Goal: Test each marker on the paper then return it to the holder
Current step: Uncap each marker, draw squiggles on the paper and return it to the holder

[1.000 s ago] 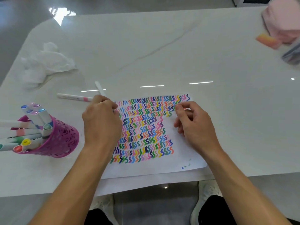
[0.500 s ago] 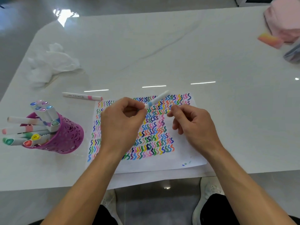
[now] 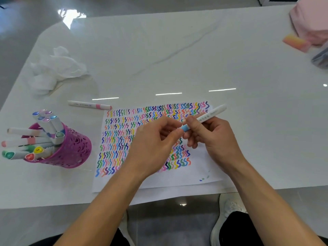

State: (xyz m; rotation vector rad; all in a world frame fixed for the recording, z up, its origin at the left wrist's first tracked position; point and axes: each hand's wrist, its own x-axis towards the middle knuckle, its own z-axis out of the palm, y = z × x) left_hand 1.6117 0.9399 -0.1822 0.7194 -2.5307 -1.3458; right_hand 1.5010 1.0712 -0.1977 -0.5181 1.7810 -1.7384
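Note:
A white marker with a light blue band is held over the paper, which is covered in rows of coloured squiggles. My right hand grips the marker's barrel, its far end pointing up and right. My left hand pinches the blue end of the same marker; whether that is a cap coming off I cannot tell. A purple lattice holder lies tipped at the left with several markers sticking out. Another white marker with a pink band lies on the table beyond the paper's top-left corner.
Crumpled white tissue sits at the back left of the white marble table. A pink cloth, an orange-pink block and a dark object lie at the far right. The table's front edge runs just under the paper.
My left hand picked the blue-banded marker up from the table left of the paper and brought it over the sheet. My right hand then closed on its barrel.

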